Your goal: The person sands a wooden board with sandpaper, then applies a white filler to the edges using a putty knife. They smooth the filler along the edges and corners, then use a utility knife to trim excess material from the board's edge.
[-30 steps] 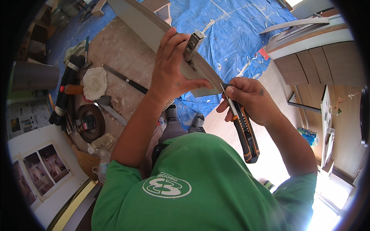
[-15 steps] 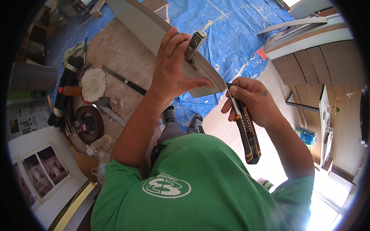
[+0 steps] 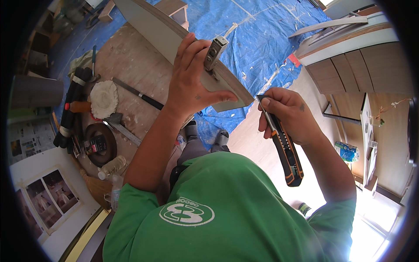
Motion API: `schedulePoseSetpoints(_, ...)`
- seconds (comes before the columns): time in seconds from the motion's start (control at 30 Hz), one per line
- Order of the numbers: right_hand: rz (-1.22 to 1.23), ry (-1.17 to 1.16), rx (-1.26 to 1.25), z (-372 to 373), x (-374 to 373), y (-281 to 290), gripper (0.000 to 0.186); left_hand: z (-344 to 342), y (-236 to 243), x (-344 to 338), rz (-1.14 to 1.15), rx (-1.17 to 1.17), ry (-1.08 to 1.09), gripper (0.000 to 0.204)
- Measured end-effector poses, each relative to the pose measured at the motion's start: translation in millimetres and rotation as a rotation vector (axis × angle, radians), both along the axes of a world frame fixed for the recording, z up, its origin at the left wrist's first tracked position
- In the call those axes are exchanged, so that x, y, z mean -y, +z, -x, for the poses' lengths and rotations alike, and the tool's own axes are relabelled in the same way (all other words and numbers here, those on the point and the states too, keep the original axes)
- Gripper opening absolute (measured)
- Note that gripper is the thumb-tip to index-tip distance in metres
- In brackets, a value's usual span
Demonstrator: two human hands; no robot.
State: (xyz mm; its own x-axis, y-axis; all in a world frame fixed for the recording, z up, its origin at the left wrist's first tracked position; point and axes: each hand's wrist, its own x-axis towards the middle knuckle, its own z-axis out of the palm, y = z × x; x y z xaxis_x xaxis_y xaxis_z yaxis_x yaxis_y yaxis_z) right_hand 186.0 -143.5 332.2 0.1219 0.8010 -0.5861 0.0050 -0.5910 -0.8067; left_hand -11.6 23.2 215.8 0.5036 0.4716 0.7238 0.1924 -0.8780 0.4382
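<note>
A long pale cabinet door (image 3: pixel 152 37) with a wood-toned edge slants across the upper middle. On its edge sits a metal hinge (image 3: pixel 215 52). My left hand (image 3: pixel 192 81) grips the door beside the hinge, with the thumb along the pale face and the fingers up at the edge. In my right hand (image 3: pixel 281 109) is a black and orange utility knife (image 3: pixel 286 150), pinched near its blade end, its handle hanging toward me. The knife's tip stands just right of the door's near corner, with a small gap between them.
Blue sheeting (image 3: pixel 253 48) covers the far floor. On the brown board at left lie a long-bladed tool (image 3: pixel 137 94), black rolls (image 3: pixel 72 105), a bottle of orange liquid (image 3: pixel 79 107) and a brown ring (image 3: pixel 107 153). Wooden cabinets (image 3: pixel 349 72) stand at right.
The knife's tip has come away from the door's corner, slightly to the right. The door and my left hand have shifted a little to the left.
</note>
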Motion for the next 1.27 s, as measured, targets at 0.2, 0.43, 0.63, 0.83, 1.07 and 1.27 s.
schedulePoseSetpoints(0.2, -0.015, 0.004, -0.044, -0.2, 2.5, -5.2, 0.023, 0.9, -0.3, 0.5, -0.006, -0.020, 0.008, 0.112)
schedulePoseSetpoints(0.43, -0.033, 0.018, -0.028, 3.9, 0.7, -7.8, 0.022, 1.6, -0.2, 1.1, -0.018, -0.017, 0.017, 0.113)
schedulePoseSetpoints(0.63, -0.044, 0.024, -0.027, 2.8, 1.3, -9.5, 0.022, 2.2, 0.4, 0.5, -0.026, -0.023, 0.015, 0.113)
schedulePoseSetpoints(0.83, -0.026, 0.022, -0.067, 4.8, 0.6, -6.2, 0.023, 1.3, -1.7, -0.6, -0.033, -0.008, 0.005, 0.113)
schedulePoseSetpoints(1.07, -0.019, 0.044, -0.051, 9.6, -2.1, -4.6, 0.024, 1.8, -2.2, -0.4, -0.027, -0.008, 0.006, 0.113)
schedulePoseSetpoints(1.27, -0.018, 0.033, -0.047, 4.8, -2.1, -8.4, 0.025, 2.8, 0.4, -0.8, -0.019, 0.000, -0.018, 0.111)
